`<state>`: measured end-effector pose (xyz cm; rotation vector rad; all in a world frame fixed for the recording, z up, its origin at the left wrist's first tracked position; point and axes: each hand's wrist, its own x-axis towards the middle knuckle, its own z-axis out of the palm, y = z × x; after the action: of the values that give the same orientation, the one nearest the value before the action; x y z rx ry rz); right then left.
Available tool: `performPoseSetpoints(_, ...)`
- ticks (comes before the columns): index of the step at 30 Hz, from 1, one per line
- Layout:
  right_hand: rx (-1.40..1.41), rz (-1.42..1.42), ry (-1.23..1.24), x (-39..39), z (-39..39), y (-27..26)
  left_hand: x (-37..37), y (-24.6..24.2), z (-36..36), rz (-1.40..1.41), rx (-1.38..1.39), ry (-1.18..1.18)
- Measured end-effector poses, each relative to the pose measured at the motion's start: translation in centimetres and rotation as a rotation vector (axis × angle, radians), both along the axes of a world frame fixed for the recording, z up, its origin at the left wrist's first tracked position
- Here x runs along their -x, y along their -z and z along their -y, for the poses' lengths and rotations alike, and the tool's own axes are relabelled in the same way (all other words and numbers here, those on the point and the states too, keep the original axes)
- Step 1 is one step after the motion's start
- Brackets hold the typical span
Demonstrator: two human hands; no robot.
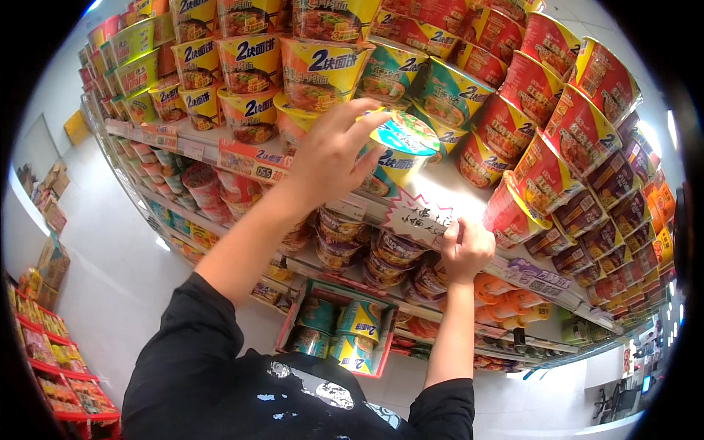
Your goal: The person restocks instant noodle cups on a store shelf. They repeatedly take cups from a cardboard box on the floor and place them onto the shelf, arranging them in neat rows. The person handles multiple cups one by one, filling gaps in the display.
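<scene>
My left hand [344, 148] reaches over the top shelf, its fingers bent at the near side of a blue-lidded instant noodle bowl [404, 140]; whether it grips the bowl is unclear. My right hand [466, 248] is closed at the right end of a white price sign with a jagged pink edge [421, 217], at the shelf's front edge. Behind the blue-lidded bowl stand teal and yellow noodle bowls [454, 91]. Red noodle bowls [503, 129] rise in stacks to the right, one of them tilted [514, 206] near the sign. Yellow and orange bowls [324, 71] are stacked to the left.
Below the shelf, an open carton [389, 341] holds several teal and yellow bowls. Lower shelves carry purple-brown bowls [338, 239] and orange tubs [503, 297]. A red display rack [66, 377] stands at lower left, with cardboard boxes [52, 258] above it in the view.
</scene>
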<state>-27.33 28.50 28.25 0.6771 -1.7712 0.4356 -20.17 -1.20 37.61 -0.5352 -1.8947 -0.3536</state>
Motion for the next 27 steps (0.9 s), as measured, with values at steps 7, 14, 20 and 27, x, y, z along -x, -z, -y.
performPoseSetpoints(7, 0.008, 0.107, 0.044, -0.2, 0.6, 0.3, 2.4, -2.7, 0.7, 0.272, 0.347, 0.008)
performPoseSetpoints(14, 0.064, 0.155, 0.078, -1.4, 0.3, -0.4, 3.5, -4.1, -2.3, 0.150, 0.411, -0.059)
performPoseSetpoints(20, -0.078, 0.003, -0.268, -8.5, 7.1, -1.3, 2.7, -6.7, -3.9, 0.385, 0.593, -0.195)
performPoseSetpoints(27, -0.777, 0.600, -0.849, -19.7, 21.0, 4.4, 6.2, -4.6, -3.5, 0.444, 0.749, -0.036)
